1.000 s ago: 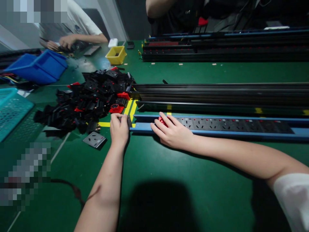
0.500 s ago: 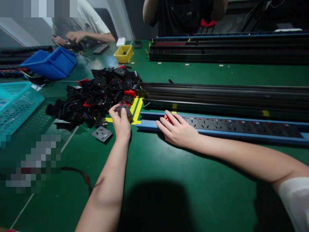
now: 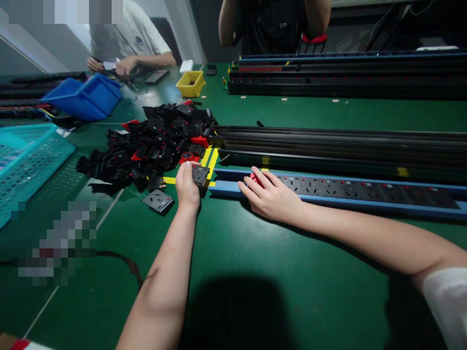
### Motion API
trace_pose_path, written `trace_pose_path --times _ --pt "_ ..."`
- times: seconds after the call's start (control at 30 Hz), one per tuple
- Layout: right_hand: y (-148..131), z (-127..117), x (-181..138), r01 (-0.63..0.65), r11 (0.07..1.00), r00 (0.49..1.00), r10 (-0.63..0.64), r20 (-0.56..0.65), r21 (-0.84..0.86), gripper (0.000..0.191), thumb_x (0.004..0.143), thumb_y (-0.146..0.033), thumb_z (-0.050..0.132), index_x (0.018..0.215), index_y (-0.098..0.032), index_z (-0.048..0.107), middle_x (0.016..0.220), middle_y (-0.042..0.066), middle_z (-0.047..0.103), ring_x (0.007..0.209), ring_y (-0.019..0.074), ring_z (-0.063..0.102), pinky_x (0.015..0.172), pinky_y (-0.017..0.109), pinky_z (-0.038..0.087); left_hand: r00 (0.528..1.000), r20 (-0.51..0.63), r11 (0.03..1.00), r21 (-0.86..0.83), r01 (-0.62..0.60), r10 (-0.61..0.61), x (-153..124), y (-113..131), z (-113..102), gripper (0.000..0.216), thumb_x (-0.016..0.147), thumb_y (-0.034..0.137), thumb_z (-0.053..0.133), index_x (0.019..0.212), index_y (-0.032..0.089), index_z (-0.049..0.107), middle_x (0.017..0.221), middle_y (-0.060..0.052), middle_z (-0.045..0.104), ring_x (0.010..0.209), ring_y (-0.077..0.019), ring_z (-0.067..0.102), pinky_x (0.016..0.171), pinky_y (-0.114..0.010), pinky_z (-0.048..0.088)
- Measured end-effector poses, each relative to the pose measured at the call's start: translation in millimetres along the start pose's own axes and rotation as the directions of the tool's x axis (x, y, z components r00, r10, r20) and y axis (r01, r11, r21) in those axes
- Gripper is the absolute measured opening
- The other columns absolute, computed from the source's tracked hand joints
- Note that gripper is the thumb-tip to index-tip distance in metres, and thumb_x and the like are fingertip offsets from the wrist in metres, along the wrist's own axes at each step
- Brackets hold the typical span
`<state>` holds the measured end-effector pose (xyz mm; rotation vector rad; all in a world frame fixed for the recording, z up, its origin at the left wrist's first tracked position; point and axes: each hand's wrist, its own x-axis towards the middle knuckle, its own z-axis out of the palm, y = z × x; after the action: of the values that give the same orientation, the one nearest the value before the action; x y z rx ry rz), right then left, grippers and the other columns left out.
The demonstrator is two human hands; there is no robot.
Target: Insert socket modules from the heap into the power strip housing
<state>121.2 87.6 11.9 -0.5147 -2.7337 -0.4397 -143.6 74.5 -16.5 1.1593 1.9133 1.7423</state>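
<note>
My left hand (image 3: 188,187) is closed on a black socket module (image 3: 200,176), just off the left end of a blue channel rail (image 3: 228,187). My right hand (image 3: 272,197) lies over that rail with its fingers stretched out. They touch a red socket module (image 3: 256,179), which they partly hide. To the right of it, a row of black socket modules (image 3: 343,188) sits inside the rail. Beyond my left hand a big heap of loose black and red modules (image 3: 156,138) covers the table. One grey-black module (image 3: 158,200) lies apart, left of my left wrist.
Long black rails (image 3: 328,143) lie behind the blue one, with more rails (image 3: 328,80) farther back. A teal basket (image 3: 40,150), a tilted blue bin (image 3: 85,97) and a small yellow bin (image 3: 190,84) stand to the left. Two people are across the table.
My left hand has moved slightly right and nearer with the black socket module, toward the blue rail's end. My right hand stays on the rail. The view has shifted a little.
</note>
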Motion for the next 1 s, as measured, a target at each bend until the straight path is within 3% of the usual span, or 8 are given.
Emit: trace_pose_path --times 0.17,0.43,0.77,1.0 --pt "0 0 0 0.006 1.000 1.000 -0.006 -0.004 -0.022 0.048 0.096 -0.023 0.051 0.141 -0.007 0.052 0.138 0.020 0.061 0.137 0.0430 0.048 0.103 0.052 0.045 0.994 0.112 1.000 0.013 -0.012 0.010 -2 5 -2 0.037 0.091 0.047 0.043 0.079 0.020 0.064 0.080 -0.004 0.064 0.076 -0.0168 0.059 0.073 -0.028 0.050" --pt "0 -1 0 0.011 0.999 1.000 -0.010 0.013 -0.047 0.048 0.097 -0.025 0.050 0.142 -0.008 0.052 0.138 0.018 0.061 0.137 0.0428 0.047 0.104 0.051 0.045 0.991 0.136 0.999 0.032 -0.015 0.010 -2 6 -1 0.034 0.091 0.044 0.044 0.081 0.020 0.066 0.083 -0.004 0.066 0.078 -0.0185 0.061 0.074 -0.030 0.051" --pt "0 0 0 0.012 0.999 1.000 -0.011 0.020 -0.051 0.048 0.097 -0.026 0.049 0.142 -0.008 0.052 0.139 0.018 0.060 0.136 0.0450 0.048 0.104 0.052 0.045 0.992 0.128 0.985 0.167 -0.037 0.016 -7 7 -1 0.037 0.098 0.044 0.039 0.089 0.021 0.066 0.091 -0.003 0.069 0.087 -0.0186 0.062 0.084 -0.030 0.046" --pt "1 0 0 0.007 1.000 1.000 -0.006 0.022 -0.022 0.050 0.097 -0.025 0.051 0.143 -0.008 0.051 0.139 0.019 0.060 0.137 0.0451 0.047 0.104 0.053 0.045 0.999 0.045 0.949 0.313 -0.040 0.027 -15 12 -1 0.045 0.102 0.049 0.032 0.094 0.021 0.066 0.095 -0.005 0.070 0.090 -0.0208 0.063 0.081 -0.031 0.043"
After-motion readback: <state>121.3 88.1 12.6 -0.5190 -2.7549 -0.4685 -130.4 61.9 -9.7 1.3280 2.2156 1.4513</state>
